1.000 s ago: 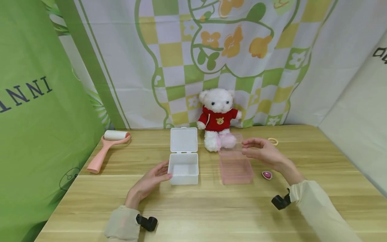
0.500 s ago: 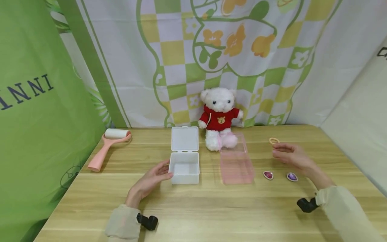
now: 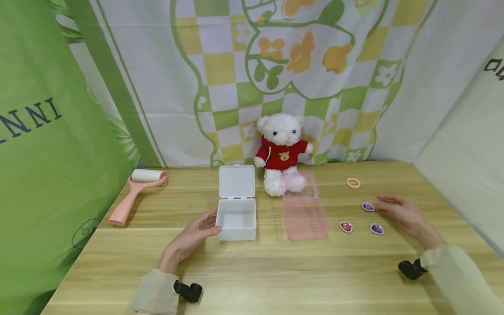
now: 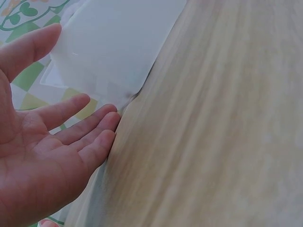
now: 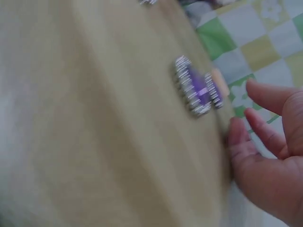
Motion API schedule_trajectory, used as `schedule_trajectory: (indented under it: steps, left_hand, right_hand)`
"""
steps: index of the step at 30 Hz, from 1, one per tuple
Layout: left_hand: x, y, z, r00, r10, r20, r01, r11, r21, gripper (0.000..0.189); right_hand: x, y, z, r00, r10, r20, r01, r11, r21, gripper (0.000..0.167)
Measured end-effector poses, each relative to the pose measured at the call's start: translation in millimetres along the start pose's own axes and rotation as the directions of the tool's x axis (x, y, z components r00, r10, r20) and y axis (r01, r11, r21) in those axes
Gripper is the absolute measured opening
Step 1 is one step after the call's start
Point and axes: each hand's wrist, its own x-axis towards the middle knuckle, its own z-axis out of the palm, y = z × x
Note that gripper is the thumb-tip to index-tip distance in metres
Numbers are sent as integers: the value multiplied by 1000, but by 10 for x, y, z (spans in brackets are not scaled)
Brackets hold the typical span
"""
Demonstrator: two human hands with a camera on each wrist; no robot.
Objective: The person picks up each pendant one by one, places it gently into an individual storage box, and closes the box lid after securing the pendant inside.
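In the head view my left hand rests at the left side of a white lidded plastic box, which stands with its lid up. The left wrist view shows the fingers loosely extended and the thumb at the box wall. My right hand is low over the table at the right, its fingertips beside a purple heart-like gem with a sparkling rim. Another purple gem and a pink-red gem lie nearer. In the right wrist view, the right hand's fingers are apart and hold nothing.
A clear pink box stands lid up right of the white one. Behind sits a white teddy bear in a red hoodie. A yellow ring-shaped piece lies at the back right, a pink lint roller at the left.
My right hand has moved right from beside the pink box, past the yellow ring, and back toward me. Both purple gems now show from under it. The left hand stays at the white box.
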Motion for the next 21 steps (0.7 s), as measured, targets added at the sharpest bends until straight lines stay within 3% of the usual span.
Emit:
schedule_trajectory:
  steps: [2, 5, 9, 14, 21]
  left_hand:
    - [-2, -7, -2, 1000, -4, -6, 4, 1000, 5, 71]
    - [-4, -15, -9, 1000, -3, -19, 3, 1000, 11, 70]
    - [-1, -21, -20, 1000, -4, -25, 4, 1000, 12, 71]
    - [8, -29, -16, 1000, -12, -28, 12, 1000, 10, 71]
    - [36, -9, 15, 999, -21, -27, 21, 1000, 12, 71]
  right_hand:
    - [26, 39, 5, 999, 5, -32, -7, 999, -37, 20]
    - [62, 64, 27, 998, 6, -59, -14, 992, -129, 46]
    - [92, 46, 40, 998, 7, -58, -24, 954, -299, 63]
    - [102, -7, 32, 998, 21, -56, -47, 855, -516, 65]
    - [114, -17, 14, 1000, -8, -29, -13, 752, -659, 61]
